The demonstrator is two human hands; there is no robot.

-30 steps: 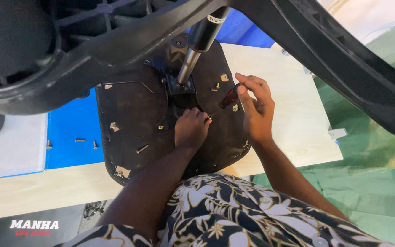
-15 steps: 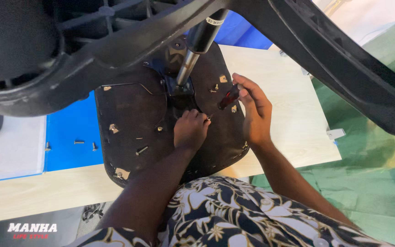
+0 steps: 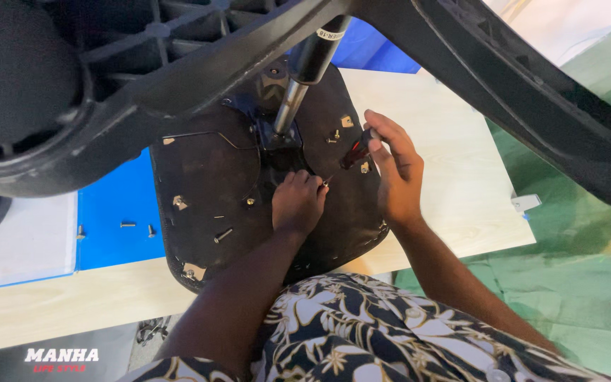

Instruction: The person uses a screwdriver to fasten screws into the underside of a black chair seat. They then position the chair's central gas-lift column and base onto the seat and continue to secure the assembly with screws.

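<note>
One upturned black chair seat (image 3: 206,184) lies on the wooden table (image 3: 454,177). Left hand (image 3: 297,201) rests on it with fingers curled at the centre plate. Right hand (image 3: 394,170) grips one red-handled screwdriver (image 3: 353,152). Three loose screws (image 3: 128,225) lie on the blue sheet (image 3: 118,212), one bolt (image 3: 223,235) on the seat.

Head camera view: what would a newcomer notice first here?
Huge black chair legs fill the top, with a silver gas cylinder descending at the centre into the black seat underside. There the left hand rests, while the right hand holds a red-handled screwdriver. Loose screws lie left on a blue sheet.
</note>
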